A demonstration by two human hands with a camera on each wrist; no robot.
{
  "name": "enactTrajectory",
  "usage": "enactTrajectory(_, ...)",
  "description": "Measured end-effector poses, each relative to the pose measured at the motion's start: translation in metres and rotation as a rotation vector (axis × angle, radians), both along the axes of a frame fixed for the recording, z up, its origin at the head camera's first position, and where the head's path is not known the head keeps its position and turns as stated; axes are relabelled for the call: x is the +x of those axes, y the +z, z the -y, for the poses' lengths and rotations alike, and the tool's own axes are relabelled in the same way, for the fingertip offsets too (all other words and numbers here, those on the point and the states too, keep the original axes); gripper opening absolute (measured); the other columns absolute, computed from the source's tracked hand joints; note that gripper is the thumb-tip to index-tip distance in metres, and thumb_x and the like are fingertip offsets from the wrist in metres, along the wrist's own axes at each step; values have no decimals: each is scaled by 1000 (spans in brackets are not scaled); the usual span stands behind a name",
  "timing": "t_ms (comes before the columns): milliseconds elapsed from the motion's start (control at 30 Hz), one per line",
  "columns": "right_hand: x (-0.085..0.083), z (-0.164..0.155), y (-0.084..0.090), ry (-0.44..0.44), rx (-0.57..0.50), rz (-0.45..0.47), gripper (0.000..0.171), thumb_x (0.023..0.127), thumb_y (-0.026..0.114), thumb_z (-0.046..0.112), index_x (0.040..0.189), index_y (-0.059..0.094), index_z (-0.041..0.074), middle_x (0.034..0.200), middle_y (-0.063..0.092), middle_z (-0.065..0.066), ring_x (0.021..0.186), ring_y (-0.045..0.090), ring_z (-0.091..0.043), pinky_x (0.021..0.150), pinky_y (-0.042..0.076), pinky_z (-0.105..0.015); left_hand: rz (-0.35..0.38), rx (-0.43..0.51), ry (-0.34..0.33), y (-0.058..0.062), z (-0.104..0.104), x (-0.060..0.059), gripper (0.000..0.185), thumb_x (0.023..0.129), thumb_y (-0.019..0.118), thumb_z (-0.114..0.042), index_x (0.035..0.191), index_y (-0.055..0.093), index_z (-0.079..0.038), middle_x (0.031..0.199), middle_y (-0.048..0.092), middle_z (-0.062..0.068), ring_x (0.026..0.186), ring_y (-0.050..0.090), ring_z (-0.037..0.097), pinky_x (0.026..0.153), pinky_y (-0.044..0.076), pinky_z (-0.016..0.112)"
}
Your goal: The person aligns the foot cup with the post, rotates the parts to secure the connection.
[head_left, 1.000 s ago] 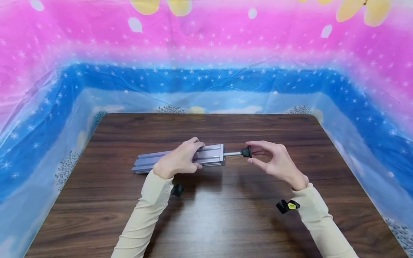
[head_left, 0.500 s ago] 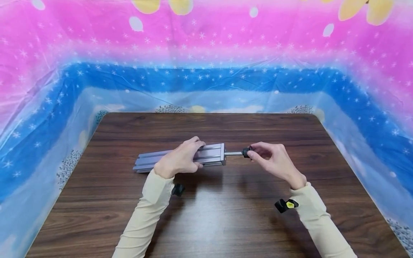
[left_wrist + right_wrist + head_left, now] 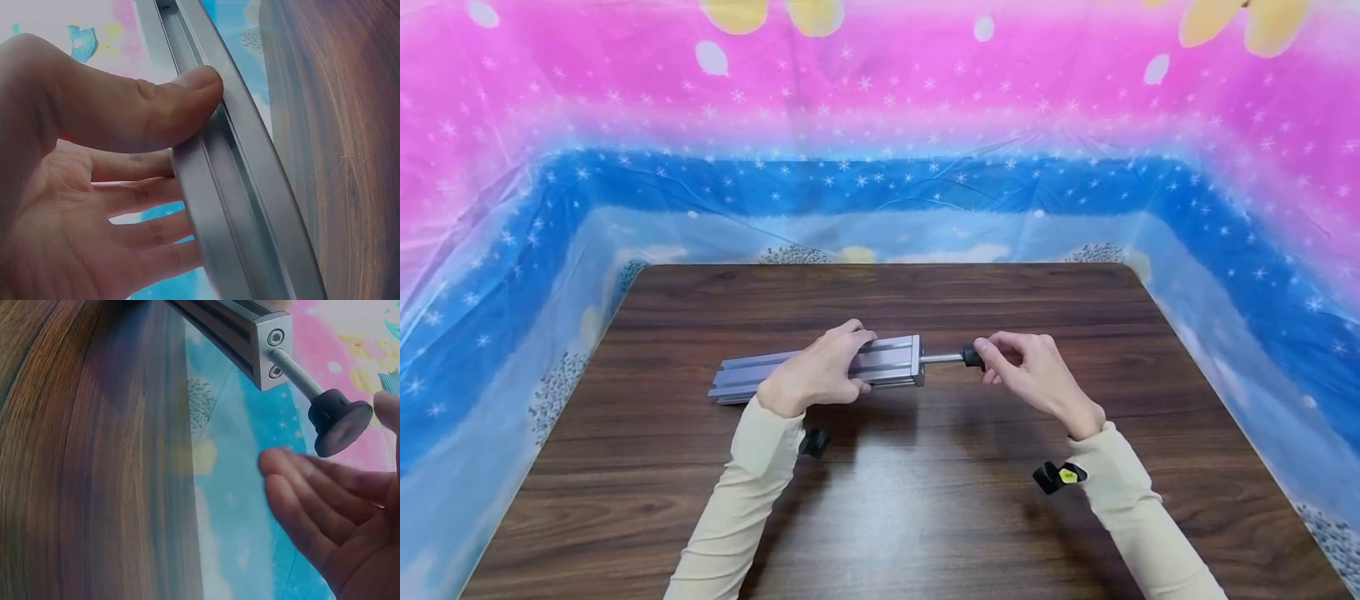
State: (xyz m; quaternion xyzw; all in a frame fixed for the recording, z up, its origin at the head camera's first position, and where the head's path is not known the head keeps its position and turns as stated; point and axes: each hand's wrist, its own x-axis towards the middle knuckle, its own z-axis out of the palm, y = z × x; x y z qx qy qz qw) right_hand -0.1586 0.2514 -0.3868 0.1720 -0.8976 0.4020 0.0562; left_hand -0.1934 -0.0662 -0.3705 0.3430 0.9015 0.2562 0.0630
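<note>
Aluminium rail [image 3: 820, 371] lies mid-surface [image 3: 925, 500], left hand [image 3: 816, 375] clasped round it, right hand [image 3: 1033, 379] at the black knob [image 3: 972, 357], grip unclear; loosen the left and I'd guess the rail rolls with each twist.
</note>
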Motion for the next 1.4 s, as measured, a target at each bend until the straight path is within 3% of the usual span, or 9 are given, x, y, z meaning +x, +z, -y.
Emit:
enactTrajectory(67,1,-2,-1,23,21,-53,28,99,66,33,119,71,16,93,77,1,79,72,-9,69,56,-26,7,-1,3,0,0,0,57,81,75,-6,133,58,6,106,54,9,86,53,18,79,47,32)
enactTrajectory(167,4,-6,-2,87,11,-150,49,89,79,21,136,63,18,119,73,0,97,72,-10,82,57,-27,3,-4,-3,1,0,1,57,81,76,-7,133,58,6,107,55,10,86,53,19,79,47,33)
enactTrajectory(267,5,-8,-3,155,-25,-228,64,81,85,8,139,60,18,130,67,-2,106,70,-14,90,56,-30,5,-12,0,1,-1,0,58,81,76,-8,134,57,6,109,55,10,87,54,19,81,47,33)
enactTrajectory(500,4,-6,-4,202,-95,-258,56,76,83,-6,129,67,5,118,73,-11,97,74,-21,86,55,-18,13,-18,6,0,-1,-1,58,81,77,-8,135,57,6,110,56,11,87,54,19,81,48,33)
enactTrajectory(733,3,-8,-4,154,-60,-202,45,85,80,7,129,69,10,107,77,-5,89,74,-11,79,59,-28,4,-13,4,-1,-1,-1,58,80,78,-7,133,58,6,108,56,11,86,55,20,80,48,33)
enactTrajectory(1067,2,-7,-4,88,-36,-116,23,93,74,18,115,74,10,89,77,-1,77,74,-12,68,57,-22,3,-19,12,0,-2,0,57,80,77,-9,132,59,5,107,56,10,87,55,19,81,47,33)
enactTrajectory(1400,2,-7,-3,47,-49,-10,26,100,65,28,112,74,7,80,76,-3,67,72,-8,63,58,-29,-6,-4,-1,0,-3,0,57,80,76,-8,133,58,6,110,57,10,88,55,19,81,48,33)
